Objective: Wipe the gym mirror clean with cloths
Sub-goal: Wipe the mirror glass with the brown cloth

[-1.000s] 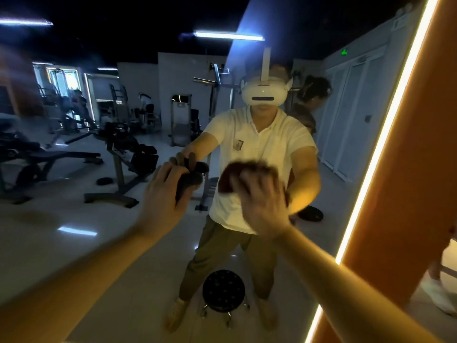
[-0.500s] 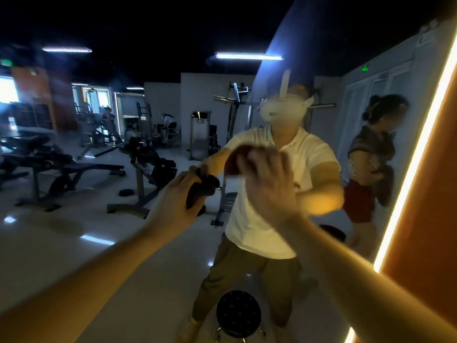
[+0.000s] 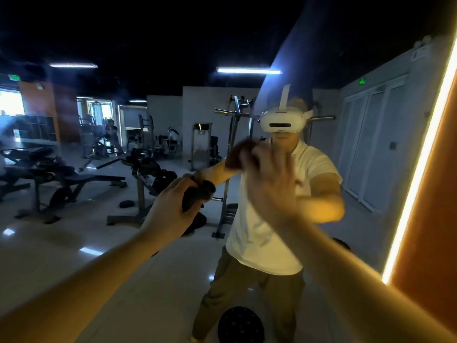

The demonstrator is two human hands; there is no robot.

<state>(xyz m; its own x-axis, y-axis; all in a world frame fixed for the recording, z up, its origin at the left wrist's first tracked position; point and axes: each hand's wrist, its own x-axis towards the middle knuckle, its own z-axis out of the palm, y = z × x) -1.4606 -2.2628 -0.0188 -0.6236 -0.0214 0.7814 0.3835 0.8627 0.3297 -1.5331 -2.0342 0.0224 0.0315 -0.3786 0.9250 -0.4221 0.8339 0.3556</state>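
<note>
The gym mirror [image 3: 118,263] stands directly in front of the person and fills nearly the whole view, up to the glowing light strip [image 3: 418,174] on its right border, beside an orange wall [image 3: 440,219]. On the glass, at about the height of the reflected chin, a reddish-brown cloth [image 3: 238,154] is pressed by the right hand [image 3: 269,189]. This hand is blurred, but its fingers [image 3: 289,164] look stretched and spread, flat over the cloth and not closed round it. Lower and to the left, the left hand [image 3: 170,211] is curled round a dark cloth [image 3: 197,194], bunched in the grip and near the glass; whether it touches the glass I cannot tell. In the reflection I see a weight bench [image 3: 74,179] and a round black stool [image 3: 241,325] near the person's feet. I judge that the wiping itself is in hand, with the right hand making the stroke in the middle part of the mirror. The next move, I think, calls for even pressure along the stroke, and for laying the dark cloth flat on the glass to cover the large lower and left areas.
</note>
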